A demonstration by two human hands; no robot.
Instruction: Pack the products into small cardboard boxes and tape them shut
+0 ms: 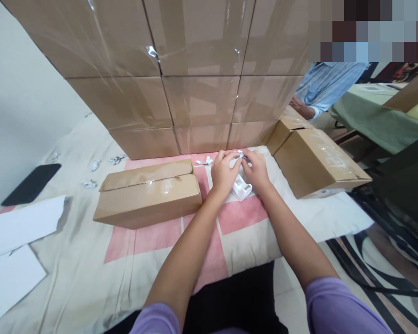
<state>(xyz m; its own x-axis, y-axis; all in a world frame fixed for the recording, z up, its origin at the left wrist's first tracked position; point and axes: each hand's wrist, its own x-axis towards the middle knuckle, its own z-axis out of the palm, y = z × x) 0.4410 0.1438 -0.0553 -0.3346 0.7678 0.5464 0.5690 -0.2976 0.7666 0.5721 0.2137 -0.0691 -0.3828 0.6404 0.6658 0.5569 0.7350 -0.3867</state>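
Both hands meet over the patterned cloth at the foot of the stacked boxes. My left hand [224, 172] has its fingers closed around one side of a small white piece [241, 154], and my right hand [257, 170] pinches it from the other side. The piece looks crumpled, but its kind is too small to make out. Just below the fingers a white plastic-looking item [242, 187] with a rectangular recess lies on the cloth, partly covered by my left hand. Left of the hands is a white crumpled scrap [206, 161].
A wall of taped cartons [202, 99] rises behind. One closed carton [148, 197] lies at left, another carton [320, 160] at right. Farther left are white sheets [22, 225], a dark flat object [32, 184] and crumpled scraps [95, 165]. A person in a blue sleeve [329, 86] is at right.
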